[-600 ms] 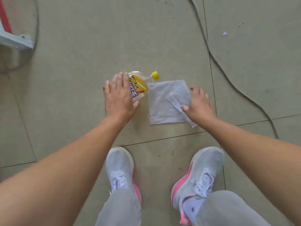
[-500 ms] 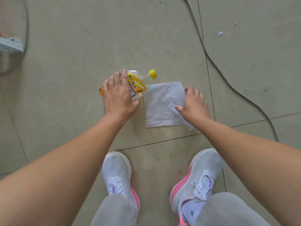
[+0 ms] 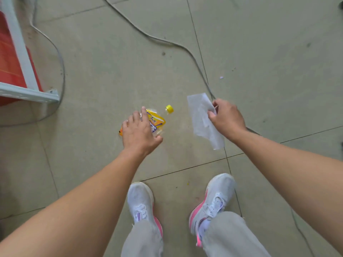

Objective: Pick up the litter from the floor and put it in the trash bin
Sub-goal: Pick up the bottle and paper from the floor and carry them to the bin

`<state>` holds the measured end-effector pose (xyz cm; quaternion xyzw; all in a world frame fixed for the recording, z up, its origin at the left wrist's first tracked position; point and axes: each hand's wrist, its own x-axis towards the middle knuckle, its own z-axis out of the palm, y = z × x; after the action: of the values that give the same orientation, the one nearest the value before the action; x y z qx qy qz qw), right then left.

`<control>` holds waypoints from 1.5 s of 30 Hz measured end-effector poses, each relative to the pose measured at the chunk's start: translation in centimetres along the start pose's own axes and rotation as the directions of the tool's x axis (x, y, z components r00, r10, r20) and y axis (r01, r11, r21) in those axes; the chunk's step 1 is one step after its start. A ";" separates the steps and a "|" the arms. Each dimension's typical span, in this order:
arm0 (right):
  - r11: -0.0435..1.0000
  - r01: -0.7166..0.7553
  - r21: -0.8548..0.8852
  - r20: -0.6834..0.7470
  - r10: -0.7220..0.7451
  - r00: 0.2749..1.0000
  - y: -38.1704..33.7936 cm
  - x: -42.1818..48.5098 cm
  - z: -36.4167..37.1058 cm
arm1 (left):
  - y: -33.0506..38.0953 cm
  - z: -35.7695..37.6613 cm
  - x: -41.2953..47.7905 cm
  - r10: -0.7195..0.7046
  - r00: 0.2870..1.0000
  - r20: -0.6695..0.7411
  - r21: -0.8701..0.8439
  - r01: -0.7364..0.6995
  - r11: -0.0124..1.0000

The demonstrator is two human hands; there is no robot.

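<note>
Clearly apart, left hand [image 3: 139, 133] grips bottle [image 3: 155, 120], right hand [image 3: 227, 119] tissue [image 3: 199, 112].

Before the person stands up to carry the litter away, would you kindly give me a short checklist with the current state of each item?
1. Right hand has a grip on the white tissue: ok, pinched at its edge and hanging.
2. Left hand closed on the plastic bottle: cannot tell, fingers lie over it.
3. Yellow cap on the bottle: ok.
4. Cable clear of the shoes: not ok, it passes close by the right one.
5. Trash bin in sight: not ok, none visible.
</note>
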<state>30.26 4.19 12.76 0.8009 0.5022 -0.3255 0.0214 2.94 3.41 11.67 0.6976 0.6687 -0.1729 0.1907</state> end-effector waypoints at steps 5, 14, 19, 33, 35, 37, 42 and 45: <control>0.997 0.067 -0.032 -0.108 -0.070 0.992 -7.0 -2.6 -17.2 | 3.8 -12.2 -6.6 -0.021 0.994 0.107 -0.039 0.025 0.999; 0.960 0.175 -0.218 -0.242 -0.227 0.943 -16.4 -14.7 -54.2 | 8.8 -46.0 -14.8 -0.011 0.993 0.118 -0.132 0.027 0.991; 0.939 0.206 -0.276 -0.298 -0.288 0.910 -18.1 -22.0 -69.2 | 14.4 -62.3 -19.2 0.209 0.978 -0.025 -0.062 -0.210 0.976; 0.939 0.221 -0.262 -0.486 -0.326 0.811 -17.4 -31.1 -88.5 | 21.3 -77.6 -23.7 0.372 0.889 -0.269 0.119 -0.352 0.928; 0.938 0.227 -0.263 -0.490 -0.332 0.806 -18.5 -30.7 -89.5 | 20.9 -78.7 -22.8 0.373 0.881 -0.291 0.113 -0.355 0.928; 0.933 0.225 -0.280 -0.487 -0.340 0.804 -19.7 -29.7 -90.0 | 20.3 -79.9 -21.3 0.368 0.878 -0.305 0.105 -0.353 0.930; 0.929 0.187 -0.319 -0.469 -0.327 0.820 -24.1 -25.3 -90.4 | 18.3 -83.1 -15.0 0.364 0.881 -0.301 0.078 -0.358 0.930; 0.927 0.130 -0.352 -0.463 -0.293 0.837 -26.7 -22.3 -91.6 | 17.0 -85.7 -10.8 0.362 0.893 -0.267 -0.013 -0.379 0.925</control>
<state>47.93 32.85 104.81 0.7835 0.6205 -0.0218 -0.0243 18.29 36.11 91.90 0.8221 0.5479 -0.0187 0.1533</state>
